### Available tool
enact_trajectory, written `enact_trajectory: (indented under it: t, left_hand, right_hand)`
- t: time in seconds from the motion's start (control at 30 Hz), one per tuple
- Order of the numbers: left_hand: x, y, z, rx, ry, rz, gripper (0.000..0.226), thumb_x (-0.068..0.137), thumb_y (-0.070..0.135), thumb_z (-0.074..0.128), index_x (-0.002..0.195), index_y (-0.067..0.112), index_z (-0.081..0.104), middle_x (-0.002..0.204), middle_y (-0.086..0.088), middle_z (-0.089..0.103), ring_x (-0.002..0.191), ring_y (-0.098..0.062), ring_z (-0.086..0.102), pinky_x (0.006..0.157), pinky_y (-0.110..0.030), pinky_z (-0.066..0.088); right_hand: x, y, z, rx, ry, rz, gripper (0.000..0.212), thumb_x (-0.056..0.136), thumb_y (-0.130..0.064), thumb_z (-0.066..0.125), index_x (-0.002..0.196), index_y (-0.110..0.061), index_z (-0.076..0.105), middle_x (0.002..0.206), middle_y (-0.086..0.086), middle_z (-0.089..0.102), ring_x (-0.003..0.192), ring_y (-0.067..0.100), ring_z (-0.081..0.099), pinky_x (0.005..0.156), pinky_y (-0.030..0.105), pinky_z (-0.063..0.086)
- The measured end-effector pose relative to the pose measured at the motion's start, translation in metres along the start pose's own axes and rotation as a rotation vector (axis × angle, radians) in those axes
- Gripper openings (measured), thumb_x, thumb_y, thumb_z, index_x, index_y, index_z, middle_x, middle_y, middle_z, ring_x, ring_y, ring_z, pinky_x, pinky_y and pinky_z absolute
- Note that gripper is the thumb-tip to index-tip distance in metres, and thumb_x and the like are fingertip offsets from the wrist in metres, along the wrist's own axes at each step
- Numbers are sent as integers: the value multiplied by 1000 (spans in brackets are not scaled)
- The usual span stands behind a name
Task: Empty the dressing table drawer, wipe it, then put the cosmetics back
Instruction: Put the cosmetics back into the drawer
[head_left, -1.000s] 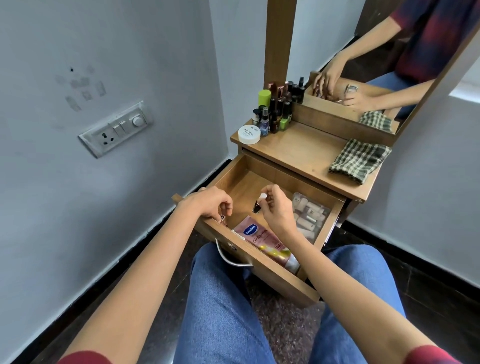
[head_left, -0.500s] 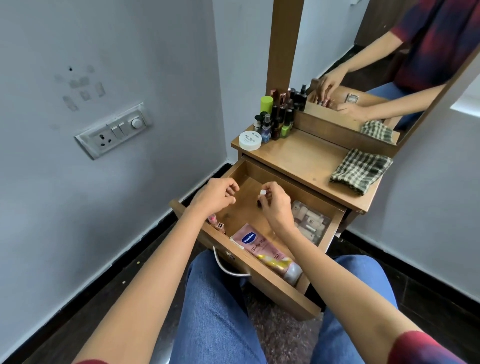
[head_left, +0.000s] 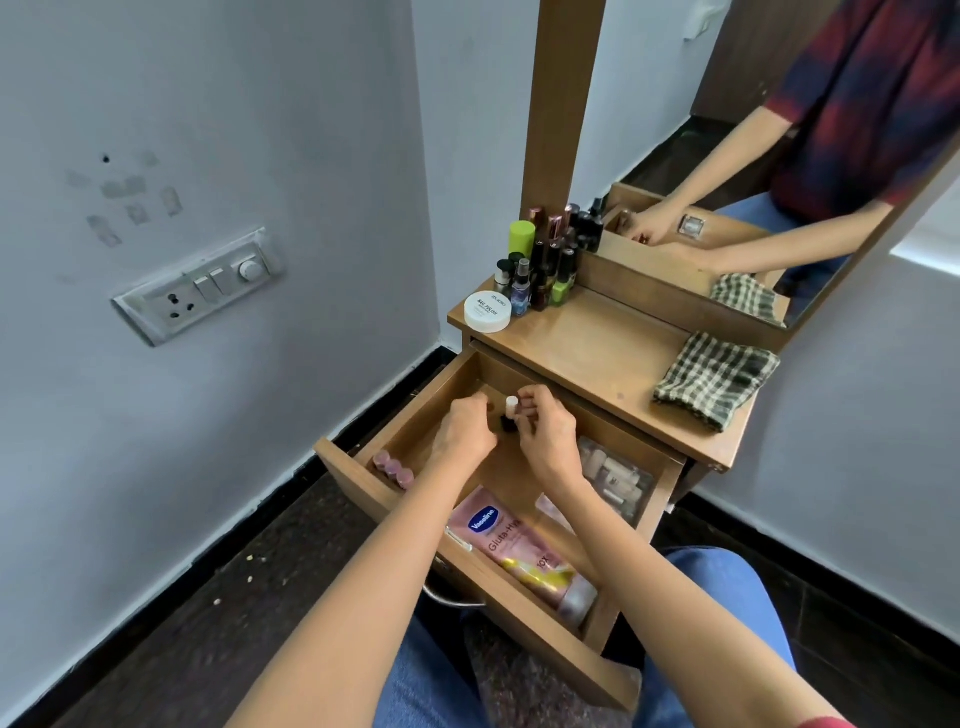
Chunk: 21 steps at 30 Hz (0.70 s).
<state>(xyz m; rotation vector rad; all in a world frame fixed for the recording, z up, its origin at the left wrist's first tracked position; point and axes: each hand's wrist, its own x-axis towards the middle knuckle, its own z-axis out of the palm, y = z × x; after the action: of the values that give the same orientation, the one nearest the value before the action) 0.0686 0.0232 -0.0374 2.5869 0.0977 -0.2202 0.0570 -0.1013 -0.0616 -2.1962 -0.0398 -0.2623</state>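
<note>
Right hand pinching small bottle upright, white cap up, over drawer. Left hand curled beside it; grip unclear.

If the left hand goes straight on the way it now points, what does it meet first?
Probably the white-capped bottle that the right hand pinches, just ahead of the left hand; depth is unclear.

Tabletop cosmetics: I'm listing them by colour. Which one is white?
The low round tub labelled nail polish, front left of the group; the rest are taller, slim bottles.
</note>
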Motion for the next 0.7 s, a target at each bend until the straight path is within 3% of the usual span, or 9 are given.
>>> enact_trajectory:
  t: [0.17,0.4,0.6,0.7]
  left_hand:
    - [5,14,15,-103,39,-46,27,85,22,71,109,16,60,109,-8,67,97,-26,66,79,-37,56]
    - [15,21,20,-74,193,-92,19,90,19,62,108,13,61,113,-10,63,101,-31,64,81,-40,54]
    - [23,21,18,-122,307,-168,16,92,13,58,107,11,56,113,-13,63,101,-34,64,81,-42,55]
    - [26,17,18,-159,332,-208,18,91,13,60,108,9,54,112,-15,64,100,-36,64,81,-45,54]
  right_hand:
    - [-10,9,-9,-3,61,25,28,90,4,54,114,-9,57,110,5,62,99,12,58,88,27,52]
    - [-10,12,-4,67,78,169,26,90,1,56,112,-11,60,104,0,63,96,11,58,87,23,48]
    - [5,14,9,131,-104,349,24,90,-1,55,113,-10,58,98,0,61,91,12,57,81,21,46]
    - [17,12,18,217,-168,397,29,91,-1,54,118,-10,59,106,2,65,97,13,61,89,25,50]
